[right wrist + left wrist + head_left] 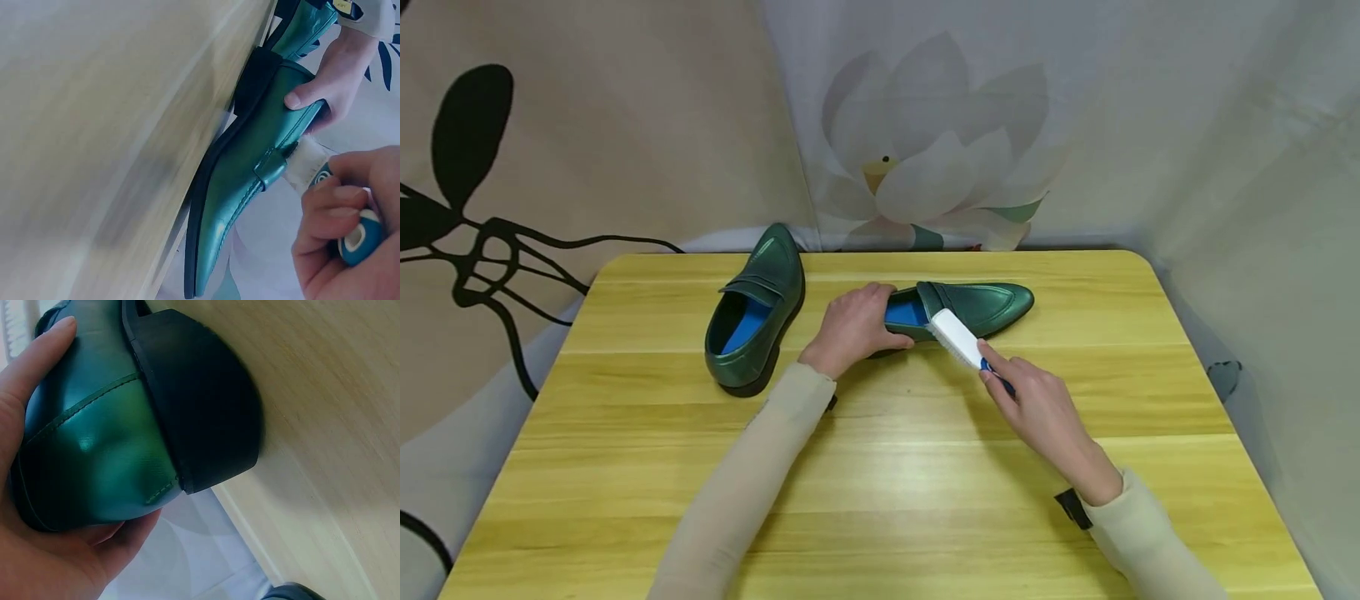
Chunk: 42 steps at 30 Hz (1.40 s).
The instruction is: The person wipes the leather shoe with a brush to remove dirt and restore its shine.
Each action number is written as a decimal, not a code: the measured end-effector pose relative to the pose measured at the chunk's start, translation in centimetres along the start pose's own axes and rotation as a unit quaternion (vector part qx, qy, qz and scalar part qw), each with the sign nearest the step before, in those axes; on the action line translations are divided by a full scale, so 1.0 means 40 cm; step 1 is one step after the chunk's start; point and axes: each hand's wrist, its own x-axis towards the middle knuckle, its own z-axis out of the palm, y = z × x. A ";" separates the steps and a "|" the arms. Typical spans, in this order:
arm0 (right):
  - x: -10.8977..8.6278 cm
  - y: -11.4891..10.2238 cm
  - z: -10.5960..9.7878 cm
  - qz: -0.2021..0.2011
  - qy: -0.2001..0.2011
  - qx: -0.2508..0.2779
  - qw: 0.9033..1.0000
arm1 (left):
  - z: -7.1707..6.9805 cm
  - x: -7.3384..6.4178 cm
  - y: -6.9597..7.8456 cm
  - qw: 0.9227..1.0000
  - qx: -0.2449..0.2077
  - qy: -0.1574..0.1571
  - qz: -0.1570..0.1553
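My left hand [856, 327] grips the heel end of a green loafer [985, 304] with a blue insole, its toe pointing right on the table. In the left wrist view the thumb lies along one side of the green heel [100, 456], with fingers behind it. My right hand [1045, 408] holds a white brush [957, 337] by its blue handle [362, 237], fingers curled round it. The white bristles [305, 164] are right at the shoe's opening, beside the strap. A second green loafer [760, 308] stands left of my left hand, toe pointing away.
Both shoes stand toward the back of a light wooden table [880, 517] with rounded corners. Behind it hangs a pale curtain [1150, 125] with a printed flower. Dark leaf shapes [472, 133] are printed on the left side.
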 end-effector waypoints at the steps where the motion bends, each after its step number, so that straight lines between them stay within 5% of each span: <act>1: 0.003 0.001 0.002 -0.001 0.001 -0.001 1.000 | 0.000 0.000 0.000 1.000 0.001 0.000 0.000; 14: 0.185 -0.010 0.029 0.033 -0.034 -0.010 0.999 | 0.016 -0.011 0.001 1.000 -0.006 -0.003 -0.001; 25: 0.034 0.029 0.007 -0.033 -0.013 0.031 0.999 | -0.014 -0.014 -0.009 1.000 -0.011 -0.004 -0.017; 29: 0.022 0.035 0.010 -0.043 -0.001 0.020 0.999 | -0.019 -0.015 -0.011 1.000 -0.012 -0.006 -0.015; 42: 0.216 -0.006 0.017 0.054 -0.054 0.009 0.997 | 0.001 -0.006 0.003 1.000 0.008 0.000 -0.009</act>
